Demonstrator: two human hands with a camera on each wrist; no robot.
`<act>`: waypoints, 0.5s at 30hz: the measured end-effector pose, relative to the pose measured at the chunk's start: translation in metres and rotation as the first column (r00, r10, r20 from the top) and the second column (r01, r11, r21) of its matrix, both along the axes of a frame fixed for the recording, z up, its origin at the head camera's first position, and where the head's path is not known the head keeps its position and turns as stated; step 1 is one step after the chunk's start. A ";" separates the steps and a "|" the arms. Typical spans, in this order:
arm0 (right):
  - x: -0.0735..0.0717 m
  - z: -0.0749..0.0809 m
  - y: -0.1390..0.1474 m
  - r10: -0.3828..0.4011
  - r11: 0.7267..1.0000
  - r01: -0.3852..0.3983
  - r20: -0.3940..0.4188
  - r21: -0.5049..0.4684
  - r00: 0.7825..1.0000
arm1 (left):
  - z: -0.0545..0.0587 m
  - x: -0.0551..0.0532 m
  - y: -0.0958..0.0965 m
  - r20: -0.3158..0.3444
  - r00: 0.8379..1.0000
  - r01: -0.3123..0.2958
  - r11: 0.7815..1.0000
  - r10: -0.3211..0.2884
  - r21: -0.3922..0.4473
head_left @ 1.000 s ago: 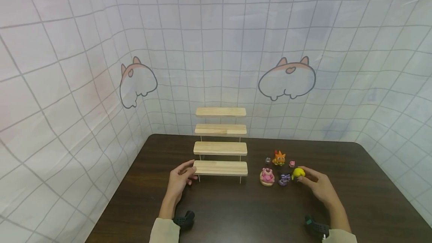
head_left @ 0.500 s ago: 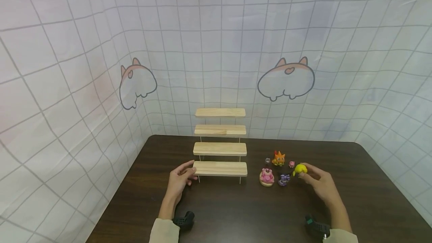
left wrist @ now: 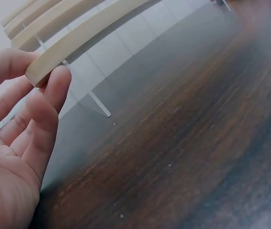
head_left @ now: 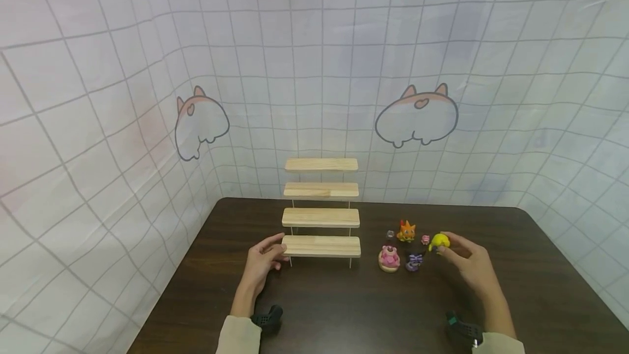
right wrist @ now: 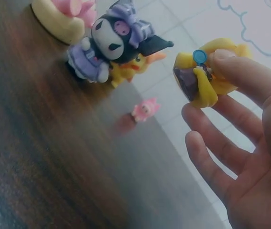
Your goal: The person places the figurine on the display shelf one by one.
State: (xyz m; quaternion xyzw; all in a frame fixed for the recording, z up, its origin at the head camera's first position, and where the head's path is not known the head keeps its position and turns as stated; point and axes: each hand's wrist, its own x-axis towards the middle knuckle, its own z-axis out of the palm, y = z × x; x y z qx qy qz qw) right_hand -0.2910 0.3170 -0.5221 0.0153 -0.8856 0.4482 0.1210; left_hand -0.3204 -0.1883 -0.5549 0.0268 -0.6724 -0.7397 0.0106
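Right hand pinching yellow toy just above table, right of shelf gripped by left hand; loose pinch, likely drop onto purple toy.

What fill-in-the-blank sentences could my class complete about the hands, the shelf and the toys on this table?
1. The right hand holds a toy coloured ____.
2. The left hand touches the ____ step of the wooden shelf.
3. The shelf has ____ steps.
4. The pink toy sits on the ____, not on the shelf.

Missing words: yellow; lowest; four; table
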 end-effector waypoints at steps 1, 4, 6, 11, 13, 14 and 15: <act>0.000 0.001 0.000 0.002 1.000 -0.002 0.000 -0.003 1.000 | 0.000 0.000 0.000 -0.003 1.000 0.003 1.000 -0.003 0.002; 0.001 0.005 0.000 -0.001 1.000 0.002 0.006 -0.019 1.000 | -0.001 -0.003 -0.001 0.001 1.000 0.008 1.000 -0.008 0.017; 0.002 0.009 -0.001 -0.001 1.000 0.001 0.007 -0.030 1.000 | -0.001 -0.005 -0.001 -0.002 1.000 0.013 1.000 -0.013 0.017; 0.004 0.017 -0.007 0.005 0.999 -0.006 -0.010 -0.041 1.000 | -0.002 -0.008 -0.002 0.002 1.000 0.018 1.000 -0.018 0.021; 0.004 0.020 -0.010 0.012 0.999 -0.013 -0.023 -0.042 1.000 | -0.002 -0.009 -0.002 0.004 1.000 0.018 1.000 -0.019 0.019; 0.005 0.022 -0.012 0.018 0.999 -0.019 -0.030 -0.044 0.999 | -0.002 -0.009 -0.002 0.006 1.000 0.018 1.000 -0.018 0.016; 0.005 0.023 -0.014 0.022 0.999 -0.024 -0.038 -0.047 0.999 | -0.002 -0.009 -0.001 0.006 1.000 0.018 1.000 -0.018 0.012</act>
